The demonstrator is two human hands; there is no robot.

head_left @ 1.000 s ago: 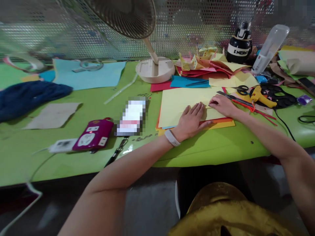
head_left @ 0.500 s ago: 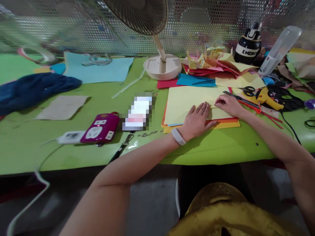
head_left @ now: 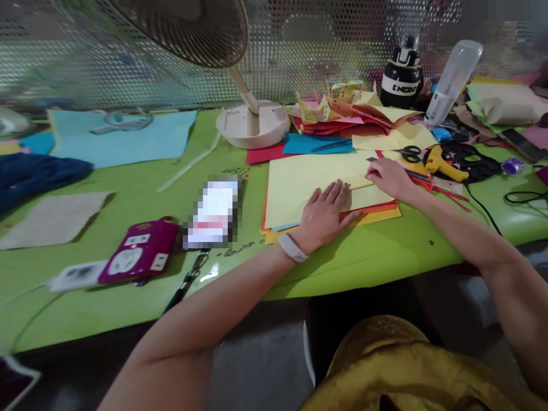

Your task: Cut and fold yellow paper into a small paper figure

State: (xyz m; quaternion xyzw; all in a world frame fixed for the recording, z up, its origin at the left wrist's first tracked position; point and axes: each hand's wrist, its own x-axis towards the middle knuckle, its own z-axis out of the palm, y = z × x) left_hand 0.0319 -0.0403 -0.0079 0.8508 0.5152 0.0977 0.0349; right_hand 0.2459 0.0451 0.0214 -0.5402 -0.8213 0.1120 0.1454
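Hands [head_left: 324, 210] apparently press flat on yellow paper [head_left: 299, 181].

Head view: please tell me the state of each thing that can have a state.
Pale yellow paper sheet: flat on the coloured stack, pressed by both hands.
Left hand: open, palm down.
Right hand: fingertips on the sheet's fold.
Beige desk fan: upright.
Black-handled scissors: lying closed.
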